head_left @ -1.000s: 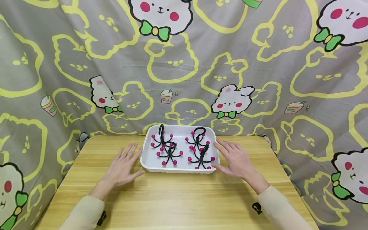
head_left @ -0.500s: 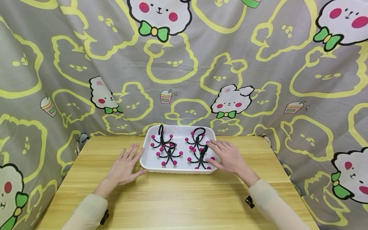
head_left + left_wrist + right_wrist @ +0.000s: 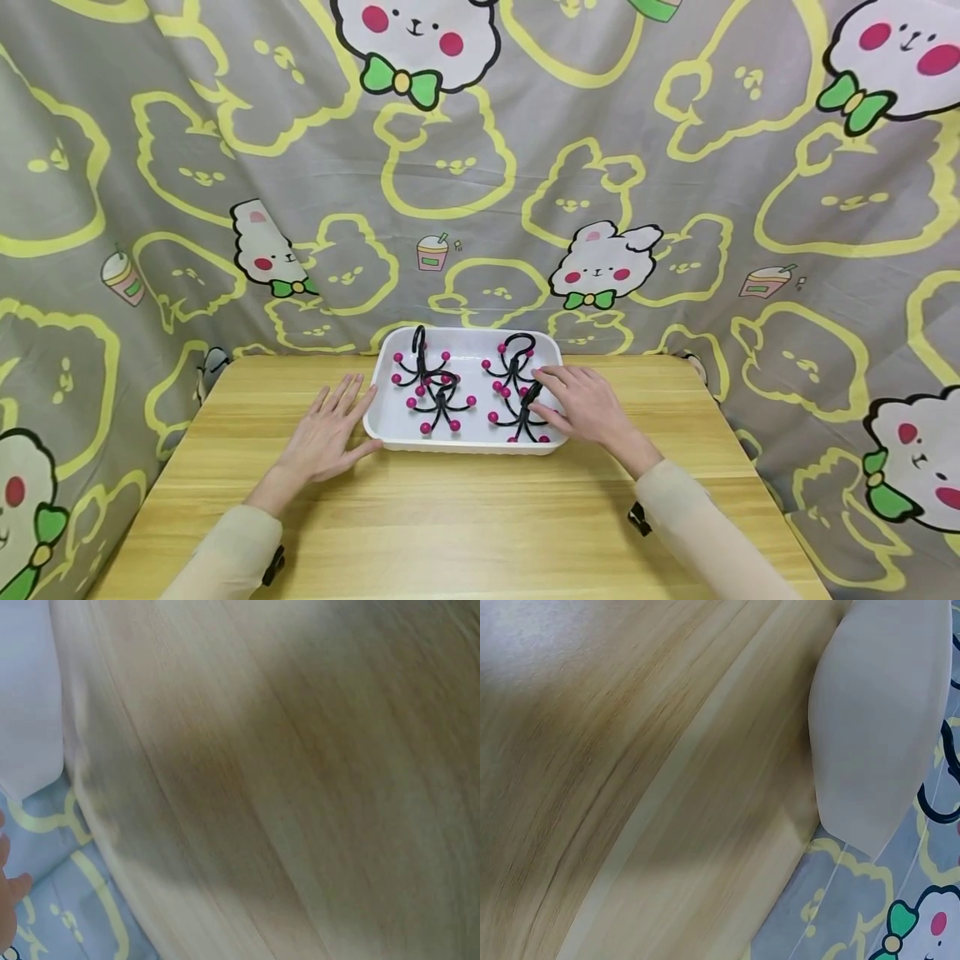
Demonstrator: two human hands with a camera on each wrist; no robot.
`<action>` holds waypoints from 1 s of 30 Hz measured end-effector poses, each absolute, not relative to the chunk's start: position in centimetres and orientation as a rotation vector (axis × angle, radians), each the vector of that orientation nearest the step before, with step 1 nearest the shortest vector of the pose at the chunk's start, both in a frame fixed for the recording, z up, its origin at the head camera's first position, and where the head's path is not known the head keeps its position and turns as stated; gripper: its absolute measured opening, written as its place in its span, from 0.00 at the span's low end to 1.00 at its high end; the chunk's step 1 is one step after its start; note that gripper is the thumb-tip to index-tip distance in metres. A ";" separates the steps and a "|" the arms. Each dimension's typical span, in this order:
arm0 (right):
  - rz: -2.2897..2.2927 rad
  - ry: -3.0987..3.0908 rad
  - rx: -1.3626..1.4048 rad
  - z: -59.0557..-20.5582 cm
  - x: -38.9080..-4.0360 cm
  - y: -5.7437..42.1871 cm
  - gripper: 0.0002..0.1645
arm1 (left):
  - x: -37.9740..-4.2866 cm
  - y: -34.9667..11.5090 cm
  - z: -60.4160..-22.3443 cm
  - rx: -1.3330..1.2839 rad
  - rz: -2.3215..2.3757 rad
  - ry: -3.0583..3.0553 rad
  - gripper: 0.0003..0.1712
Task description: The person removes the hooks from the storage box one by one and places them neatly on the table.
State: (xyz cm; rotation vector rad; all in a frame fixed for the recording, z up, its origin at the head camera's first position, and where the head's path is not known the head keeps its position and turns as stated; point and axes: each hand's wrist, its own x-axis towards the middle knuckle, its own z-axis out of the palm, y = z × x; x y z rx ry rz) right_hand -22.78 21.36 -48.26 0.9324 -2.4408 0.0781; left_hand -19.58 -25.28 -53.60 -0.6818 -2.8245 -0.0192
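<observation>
A white tray (image 3: 465,446) sits at the back of the table, holding several black multi-arm hooks with magenta ball tips. My left hand (image 3: 322,437) lies palm down at the tray's left side, fingers spread, with index fingertip and thumb tip right at the rim. Over the tray's right rim reaches my right hand (image 3: 588,408), its fingers and thumb parted on the near side of the front right hook (image 3: 525,408), fingertips close by the curved top. Part of that hook's right side is hidden by the hand. In the left wrist view only fingertips (image 3: 7,892) show beside the tray wall (image 3: 26,697).
Further hooks stand at the front left (image 3: 441,402), back left (image 3: 421,367) and back right (image 3: 514,367) of the tray. A wooden table (image 3: 465,525) extends toward me. A printed grey curtain (image 3: 480,292) hangs right behind the table.
My right hand has moved left from the tray's right rim to the front right hook. The left hand has shifted slightly toward the tray and then stayed put.
</observation>
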 end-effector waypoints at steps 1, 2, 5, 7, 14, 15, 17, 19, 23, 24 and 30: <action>0.081 -2.441 0.929 -48.3 -22.8 21.3 0.36 | -19.6 -25.3 -53.6 -0.682 -0.017 -2.825 0.56; 0.080 -2.440 0.928 -48.3 -22.9 21.2 0.36 | -19.6 -25.3 -53.6 -0.682 -0.014 -2.827 0.56; 0.080 -2.437 0.926 -48.4 -23.0 21.1 0.36 | -19.6 -25.2 -53.5 -0.682 -0.008 -2.831 0.56; 0.087 -2.437 0.928 -48.4 -23.1 21.0 0.35 | -19.6 -25.2 -53.4 -0.681 -0.008 -2.833 0.56; 0.092 -2.420 0.937 -48.6 -23.4 20.8 0.33 | -19.4 -25.0 -53.3 -0.684 -0.017 -2.828 0.56; 0.090 -2.415 0.939 -48.6 -23.5 20.7 0.32 | -19.4 -25.0 -53.3 -0.683 -0.013 -2.827 0.56; 0.084 -2.402 0.940 -48.7 -23.5 20.6 0.32 | -19.4 -25.1 -53.3 -0.681 -0.008 -2.825 0.56; 0.081 -2.390 0.939 -48.7 -23.6 20.5 0.31 | -19.4 -25.1 -53.3 -0.680 -0.009 -2.824 0.56; 0.082 -2.372 0.936 -48.8 -23.6 20.4 0.27 | -19.4 -25.1 -53.4 -0.677 -0.021 -2.826 0.56; 0.084 -2.368 0.936 -48.9 -23.7 20.4 0.26 | -19.4 -25.0 -53.4 -0.676 -0.021 -2.828 0.56; 0.091 -2.320 0.944 -49.1 -23.9 20.4 0.21 | -19.4 -25.1 -53.5 -0.669 -0.022 -2.827 0.55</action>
